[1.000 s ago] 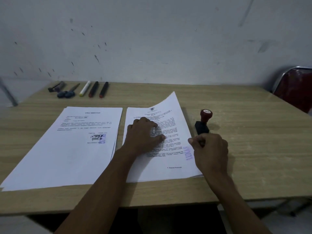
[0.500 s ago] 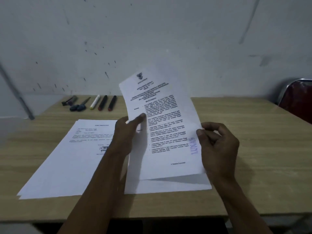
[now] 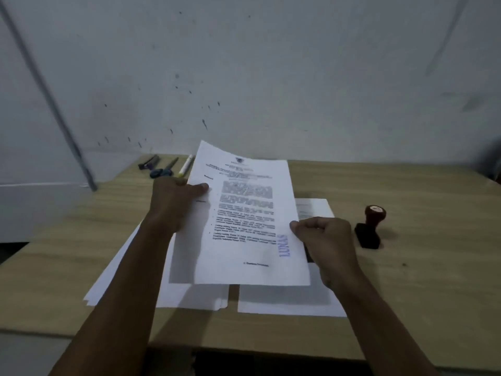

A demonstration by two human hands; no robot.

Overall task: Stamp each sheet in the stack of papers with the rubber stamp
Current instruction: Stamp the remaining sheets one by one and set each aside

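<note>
Wooden table [image 3: 406, 280] against scuffed pale wall [image 3: 271, 63]. Far left: pens, scissors [image 3: 162, 172]. Near left: pile [image 3: 122, 270]. Left hand [image 3: 173, 202], right hand [image 3: 328, 240] pinch stamped sheet [image 3: 244, 218] by side edges, lifted over pile and stack [image 3: 292, 299]. Right: stamp [image 3: 370, 226] upright on table, well apart from hands.

The stamped sheet [image 3: 244, 221], flat on the right-hand stack [image 3: 292, 299] a second ago, is now lifted clear and carried leftward — it hangs over the gap between the two stacks, partly above the left pile [image 3: 130, 267]. The left hand [image 3: 173, 199] no longer presses down; it pinches the sheet's left edge. The right hand [image 3: 325, 240] grips the right edge — uncovering the rubber stamp [image 3: 370, 226].
</note>
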